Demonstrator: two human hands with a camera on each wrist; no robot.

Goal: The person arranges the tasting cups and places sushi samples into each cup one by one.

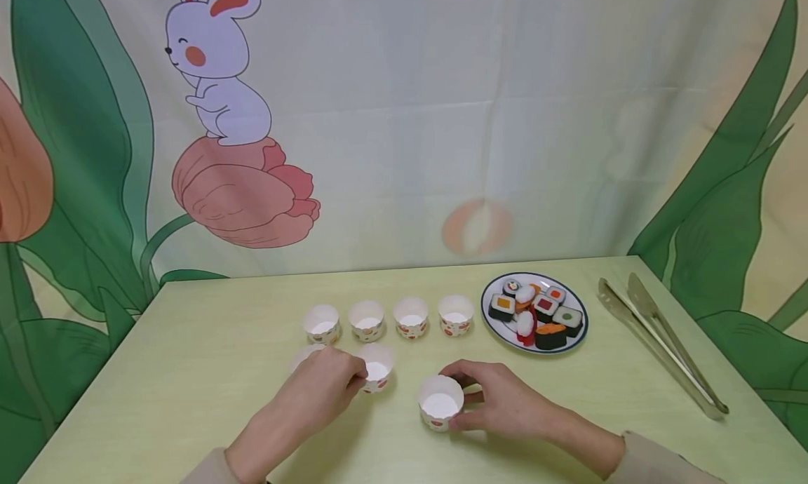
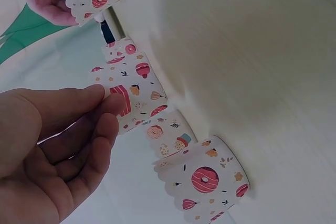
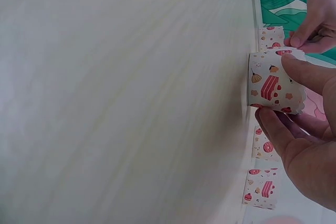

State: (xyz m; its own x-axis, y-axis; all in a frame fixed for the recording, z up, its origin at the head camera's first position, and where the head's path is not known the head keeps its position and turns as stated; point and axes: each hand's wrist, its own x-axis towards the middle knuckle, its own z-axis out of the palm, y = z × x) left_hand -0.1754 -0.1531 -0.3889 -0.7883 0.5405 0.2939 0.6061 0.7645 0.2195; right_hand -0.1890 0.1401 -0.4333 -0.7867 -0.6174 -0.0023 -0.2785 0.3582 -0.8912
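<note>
My left hand (image 1: 325,382) pinches the rim of a white paper baking cup (image 1: 379,372), printed with cakes and sweets, in the front row. In the left wrist view its thumb and fingertips meet at the scalloped rim of that cup (image 2: 139,85). Another cup (image 1: 306,358) is mostly hidden behind this hand. To the right, my right hand (image 1: 505,403) grips a similar cup (image 1: 440,403) by its side, thumb and fingers around the wall. The right wrist view shows the gripped cup (image 3: 273,82) upright, close to the tabletop.
Behind, several matching cups (image 1: 412,318) stand in a row. A blue-rimmed plate (image 1: 495,333) of sushi pieces (image 1: 550,335) sits at the back right. Metal tongs (image 1: 669,358) lie beyond it near the table's right edge. A printed cloth (image 1: 391,119) hangs behind the table.
</note>
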